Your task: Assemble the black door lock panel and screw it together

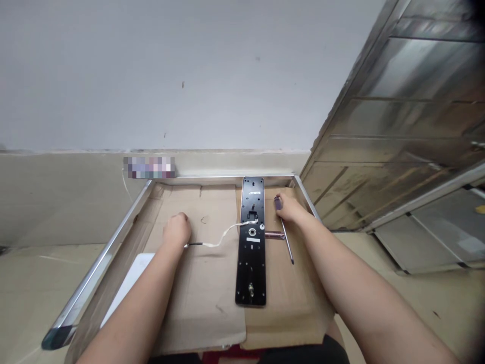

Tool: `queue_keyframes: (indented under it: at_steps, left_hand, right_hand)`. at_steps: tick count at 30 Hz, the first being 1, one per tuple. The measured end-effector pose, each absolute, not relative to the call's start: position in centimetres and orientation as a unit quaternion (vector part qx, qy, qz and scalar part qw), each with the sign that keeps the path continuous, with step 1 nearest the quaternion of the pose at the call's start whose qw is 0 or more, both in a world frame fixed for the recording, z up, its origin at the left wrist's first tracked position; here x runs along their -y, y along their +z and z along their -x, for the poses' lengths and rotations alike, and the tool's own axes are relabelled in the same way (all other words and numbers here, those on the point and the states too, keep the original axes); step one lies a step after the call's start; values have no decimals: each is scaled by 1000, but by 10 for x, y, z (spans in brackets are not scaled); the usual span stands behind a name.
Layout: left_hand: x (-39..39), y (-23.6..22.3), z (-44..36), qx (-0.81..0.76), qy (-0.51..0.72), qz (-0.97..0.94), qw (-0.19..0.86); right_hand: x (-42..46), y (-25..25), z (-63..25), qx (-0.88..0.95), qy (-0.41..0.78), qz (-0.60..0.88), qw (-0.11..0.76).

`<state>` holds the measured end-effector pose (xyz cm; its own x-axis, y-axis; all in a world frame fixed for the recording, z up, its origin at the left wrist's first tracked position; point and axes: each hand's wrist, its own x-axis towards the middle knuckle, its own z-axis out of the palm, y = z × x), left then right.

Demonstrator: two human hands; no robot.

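- Head view: a pale grey wall (170,76) rises above a beige wall band (68,197), with a beige floor (435,308) below and a shiny metal panel (401,116) standing at the right.
- A steel-edged bench (94,263) is covered with overlapping brown cardboard sheets (204,308), and a white board (129,285) lies under the left forearm.
- A long black lock plate (250,263) lies flat near the middle of the cardboard, running away from the person, its far end near the bench's far edge.
- A brass stud (250,289) stands at the plate's near end. Small holes along the plate look open, with no screws visible in them.
- A thin white cable (223,240) runs from the plate's central area to a black tip (191,244) just beside the left hand (177,230).
- The left hand rests on the cardboard with its fingers (182,217) curled narrow; whether they hold anything is hidden.
- The right hand (288,208) sits just right of the plate, its fingers (282,201) closed around the purple handle of a screwdriver (287,241), whose shaft slants down to the cardboard.
- A short pinkish metal bar (275,234) lies between the plate and the screwdriver.
- So far, the cable and stud are the only things seen attached to the plate, and the screwdriver's tip is away from it.
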<state>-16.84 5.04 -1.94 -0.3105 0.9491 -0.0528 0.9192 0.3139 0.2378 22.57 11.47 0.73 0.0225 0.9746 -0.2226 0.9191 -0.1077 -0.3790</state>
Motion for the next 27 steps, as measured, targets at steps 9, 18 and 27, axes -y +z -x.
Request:
queue_keyframes:
  at_steps: [9,18,27]
  left_hand:
    - [-9,30,172,-709,483,-444,258]
    - [45,59,88,-475,672,-352,445]
    - [31,27,32,-452,609,-366,540]
  right_hand:
    - [-90,56,-248,627,314,665,258]
    - [-69,94,-226,415,478,408,658]
    - [-66,84,-206,411,454,384,691]
